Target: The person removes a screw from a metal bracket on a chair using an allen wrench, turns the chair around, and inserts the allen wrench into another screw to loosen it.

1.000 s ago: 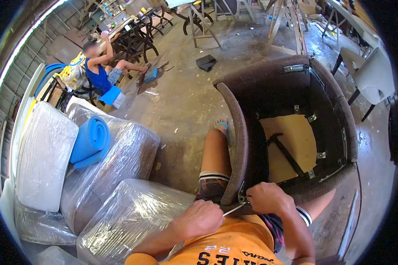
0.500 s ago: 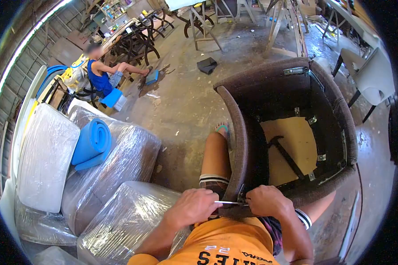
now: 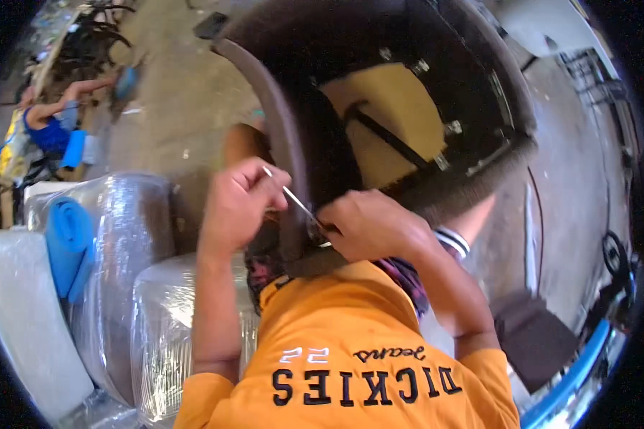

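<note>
The left hand (image 3: pixel 242 204), fingers bent, is at the upper end of a slim metal rod (image 3: pixel 297 198) slanting to the brown upholstered chair shell's (image 3: pixel 285 129) near corner, where the right hand (image 3: pixel 376 225) curls, whether either grips being unclear, and a hammer (image 3: pixel 390 136) lies inside.

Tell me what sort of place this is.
Probably a furniture or upholstery workshop: a hammer lies inside a brown fabric-covered shell, with plastic-wrapped pieces and a blue roll nearby.
</note>
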